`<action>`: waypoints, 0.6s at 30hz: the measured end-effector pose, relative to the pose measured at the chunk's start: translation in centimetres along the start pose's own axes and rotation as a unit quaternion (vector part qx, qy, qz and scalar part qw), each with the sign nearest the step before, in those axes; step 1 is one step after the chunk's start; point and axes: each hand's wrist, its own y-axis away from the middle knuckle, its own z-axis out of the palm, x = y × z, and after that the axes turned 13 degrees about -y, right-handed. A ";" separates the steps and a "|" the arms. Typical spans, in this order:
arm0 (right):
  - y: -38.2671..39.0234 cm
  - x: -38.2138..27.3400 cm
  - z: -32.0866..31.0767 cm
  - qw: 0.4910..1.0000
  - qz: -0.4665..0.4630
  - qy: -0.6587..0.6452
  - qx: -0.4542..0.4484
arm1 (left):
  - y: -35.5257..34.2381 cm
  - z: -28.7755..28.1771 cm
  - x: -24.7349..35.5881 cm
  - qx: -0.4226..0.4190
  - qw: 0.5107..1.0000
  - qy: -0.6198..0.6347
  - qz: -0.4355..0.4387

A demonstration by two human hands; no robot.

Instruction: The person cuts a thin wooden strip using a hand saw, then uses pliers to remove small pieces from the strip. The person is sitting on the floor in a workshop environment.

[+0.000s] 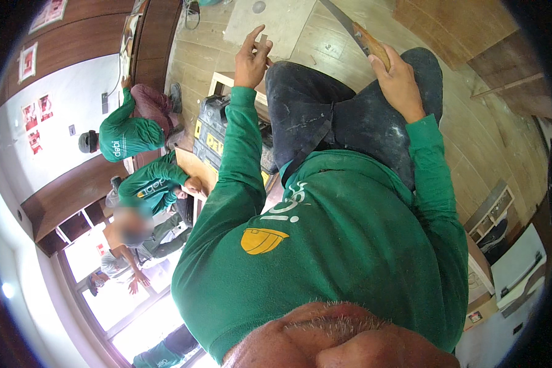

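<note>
My right hand [400, 86] is wrapped round the wooden handle [374, 49] of a handsaw, beside my right knee. Its grey blade [339, 15] points up and left over the floor, and the far end is cut off by the frame edge. Near my left knee, my left hand [251, 64] is raised with the index finger stretched. A small grey-brown strip [264, 39] sticks up between its fingers; its lower part is hidden. Dusty dark trousers [313, 101] cover my bent legs between the two hands.
A black and yellow tool case [211, 140] stands left of my leg. Ahead lies a pale panel [267, 27] on the tiled floor. Brown boards [454, 27] are at the upper right, a white panel [518, 267] at the lower right. Co-workers in green tops [132, 136] are at the left.
</note>
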 end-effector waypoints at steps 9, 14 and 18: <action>0.0 0.7 0.3 1.000 -0.019 -0.002 0.001 | -1.5 0.6 -2.1 -0.015 0.999 0.035 -0.018; 0.1 0.4 0.4 1.000 -0.025 0.011 0.002 | -2.1 1.3 -3.4 -0.003 0.999 0.047 -0.009; -0.1 0.2 0.3 1.000 -0.007 0.018 -0.008 | -2.3 2.1 -4.1 -0.006 0.998 0.066 -0.023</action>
